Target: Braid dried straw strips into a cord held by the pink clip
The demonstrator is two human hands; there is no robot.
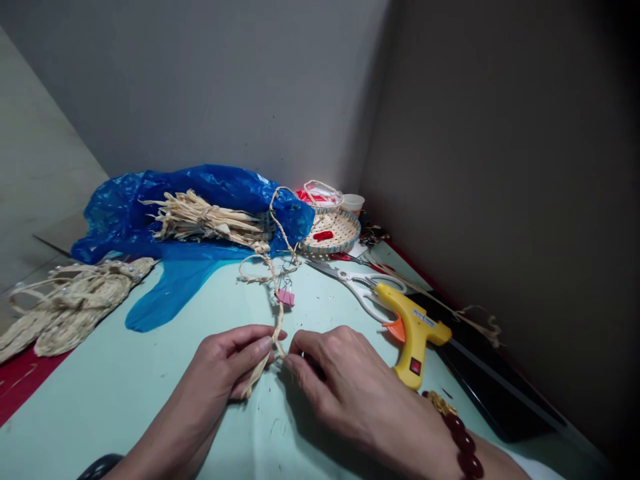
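Note:
A pale twisted cord of dried plant fibre (279,315) runs from the back of the table toward me. My left hand (227,363) pinches it between thumb and fingers, and a loose flat end hangs below that thumb. Just to the right, my right hand (345,383) has thumb and forefinger closed on a strand of the same cord. A pink binder clip (285,297) sits on the cord above both hands. Farther back the cord loops over itself near a blue plastic bag (195,175).
A bundle of dried fibre strips (205,219) lies on the bag. Woven slippers (75,307) rest at left. On the right are white-handled scissors (357,287), a yellow glue gun (415,333) and a dark flat object (490,373). A shallow woven basket (345,233) stands behind.

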